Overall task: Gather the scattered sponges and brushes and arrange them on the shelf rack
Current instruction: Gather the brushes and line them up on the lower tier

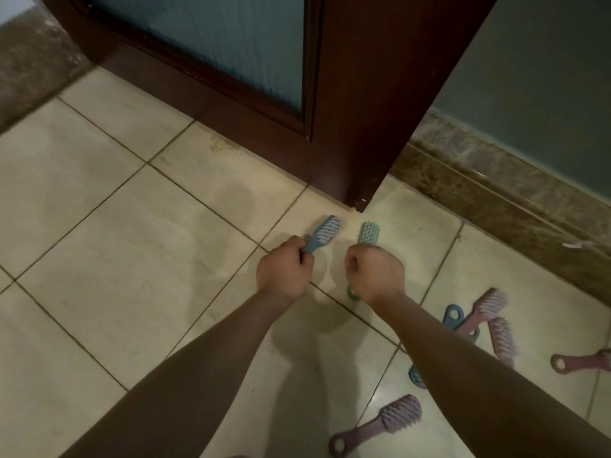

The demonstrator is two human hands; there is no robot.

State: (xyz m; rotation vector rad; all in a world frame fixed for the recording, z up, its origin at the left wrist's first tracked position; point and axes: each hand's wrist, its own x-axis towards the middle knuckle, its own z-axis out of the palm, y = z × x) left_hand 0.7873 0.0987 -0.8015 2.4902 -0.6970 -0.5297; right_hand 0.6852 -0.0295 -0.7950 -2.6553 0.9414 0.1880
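My left hand (pixel 285 272) is closed around the handle of a blue brush (pixel 323 233), whose pale bristles point up and away. My right hand (pixel 375 271) grips a green brush (pixel 368 233) by the handle; its looped end (pixel 352 294) pokes out below my fist. Both brushes are held above the tiled floor near the door corner. Several more brushes lie on the floor at the right: a pink brush (pixel 488 305), another pink one (pixel 502 338), a blue handle (pixel 452 316), and a pink brush (pixel 380 424) near the bottom. No sponges or shelf rack are in view.
A dark wooden door (pixel 347 94) with a frosted glass panel stands ahead, its corner close to my hands. A marble skirting (pixel 496 193) runs along the teal wall at the right. Beige floor tiles (pixel 115 242) spread to the left. Another pink handle (pixel 578 361) lies at the right edge.
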